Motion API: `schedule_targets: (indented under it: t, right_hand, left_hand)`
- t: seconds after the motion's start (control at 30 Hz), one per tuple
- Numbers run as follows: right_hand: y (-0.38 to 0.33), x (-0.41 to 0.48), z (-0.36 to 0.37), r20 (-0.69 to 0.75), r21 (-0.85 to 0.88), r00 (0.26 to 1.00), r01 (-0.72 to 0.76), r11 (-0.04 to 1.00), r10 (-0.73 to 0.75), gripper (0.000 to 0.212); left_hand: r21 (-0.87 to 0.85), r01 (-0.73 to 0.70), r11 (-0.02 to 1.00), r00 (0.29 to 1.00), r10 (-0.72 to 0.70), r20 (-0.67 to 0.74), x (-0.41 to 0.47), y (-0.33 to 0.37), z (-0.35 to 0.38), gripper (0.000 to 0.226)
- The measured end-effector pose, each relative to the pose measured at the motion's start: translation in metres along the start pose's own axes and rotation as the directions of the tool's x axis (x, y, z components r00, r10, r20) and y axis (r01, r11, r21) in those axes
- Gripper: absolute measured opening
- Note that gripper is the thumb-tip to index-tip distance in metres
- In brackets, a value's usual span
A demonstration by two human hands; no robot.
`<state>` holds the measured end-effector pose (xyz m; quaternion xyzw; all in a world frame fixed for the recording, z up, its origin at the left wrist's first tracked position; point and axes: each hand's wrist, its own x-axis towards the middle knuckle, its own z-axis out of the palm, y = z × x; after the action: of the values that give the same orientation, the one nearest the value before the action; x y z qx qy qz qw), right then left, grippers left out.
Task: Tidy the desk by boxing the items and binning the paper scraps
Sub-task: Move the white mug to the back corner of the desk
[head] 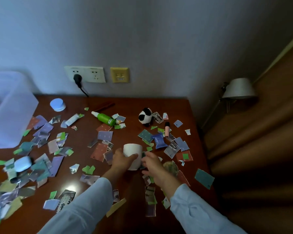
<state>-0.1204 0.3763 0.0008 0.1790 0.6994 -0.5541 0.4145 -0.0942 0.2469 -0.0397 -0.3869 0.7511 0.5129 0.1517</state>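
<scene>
A white mug (pixel 132 150) stands near the middle of the brown desk (pixel 128 102). My left hand (pixel 121 160) grips its left side with fingers curled round it. Touching the mug's right side is my right hand (pixel 153 164), fingers bent at the handle area; whether it grips is unclear. Several torn paper scraps (pixel 44 141) cover the desk. A clear plastic box (pixel 8 112) stands at the back left. Loose items lie about: a green bottle (pixel 105 119), a panda plush (pixel 145 116), a white jar (pixel 57 104), a blue packet (pixel 158 140), a pink tube (pixel 167 130) and a white case (pixel 22 163).
A round coaster (pixel 171 167) lies just right of my right hand. A small tube (pixel 72 119) rests among scraps at the back left. A wall socket with a black plug (pixel 78 77) sits behind the desk. A lamp (pixel 238 89) and a brown headboard stand to the right.
</scene>
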Motion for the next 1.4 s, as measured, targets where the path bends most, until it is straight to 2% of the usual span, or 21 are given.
schedule_targets:
  t: [0.23,0.37,0.47,0.57,0.7,0.73,0.8,0.87,0.97,1.03,1.17,1.27,1.4]
  right_hand:
    - [-0.003,0.008,-0.007,0.056,0.045,0.997,-0.049,0.998,0.047,0.051]
    - [-0.010,0.006,-0.021,0.024,0.054,1.000,-0.020,0.998,0.019,0.037]
    - [-0.021,0.007,-0.033,-0.012,0.066,0.999,0.034,0.997,-0.034,0.030]
    - [-0.039,0.012,-0.043,-0.105,0.065,0.991,0.093,0.994,-0.086,0.032]
    - [-0.069,0.021,-0.057,-0.150,0.105,0.979,0.152,0.983,-0.135,0.057]
    - [-0.077,0.021,-0.062,-0.150,0.114,0.981,0.144,0.983,-0.126,0.055]
    - [-0.094,0.023,-0.073,-0.170,0.120,0.978,0.147,0.982,-0.125,0.034]
    - [-0.111,0.028,-0.088,-0.192,0.134,0.972,0.162,0.978,-0.134,0.025]
    - [-0.134,0.039,-0.110,-0.226,0.163,0.961,0.201,0.966,-0.161,0.020]
    - [-0.147,0.047,-0.125,-0.251,0.193,0.952,0.228,0.954,-0.176,0.018]
    - [-0.168,0.070,-0.153,-0.303,0.228,0.935,0.258,0.939,-0.183,0.027]
    - [-0.180,0.093,-0.170,-0.333,0.278,0.928,0.265,0.923,-0.166,0.041]
    - [-0.194,0.126,-0.190,-0.358,0.327,0.923,0.264,0.907,-0.140,0.040]
  left_hand:
    - [-0.169,0.125,0.978,0.992,-0.120,0.039,-0.002,0.005,0.011,0.089]
    - [-0.222,0.135,0.966,0.991,-0.135,0.016,-0.004,0.014,0.007,0.106]
    - [-0.286,0.113,0.952,0.993,-0.099,0.063,-0.005,0.032,0.004,0.082]
    - [-0.320,0.048,0.946,0.989,0.000,0.147,-0.001,0.056,0.006,0.086]
    - [-0.368,-0.017,0.930,0.974,0.097,0.202,0.002,0.098,0.010,0.083]
    - [-0.359,-0.032,0.933,0.970,0.116,0.216,0.002,0.109,0.011,0.071]
    - [-0.332,-0.063,0.941,0.960,0.148,0.237,0.007,0.129,0.016,0.049]
    - [-0.299,-0.074,0.951,0.957,0.152,0.248,0.016,0.150,0.020,0.049]
    - [-0.274,-0.115,0.955,0.945,0.190,0.266,0.034,0.180,0.030,0.062]
    - [-0.254,-0.138,0.957,0.931,0.213,0.297,0.046,0.197,0.039,0.060]
    - [-0.196,-0.249,0.949,0.910,0.298,0.287,0.069,0.227,0.061,0.049]
    - [-0.163,-0.312,0.936,0.900,0.346,0.267,0.094,0.247,0.078,0.058]
    - [-0.120,-0.367,0.922,0.888,0.386,0.251,0.126,0.267,0.097,0.063]
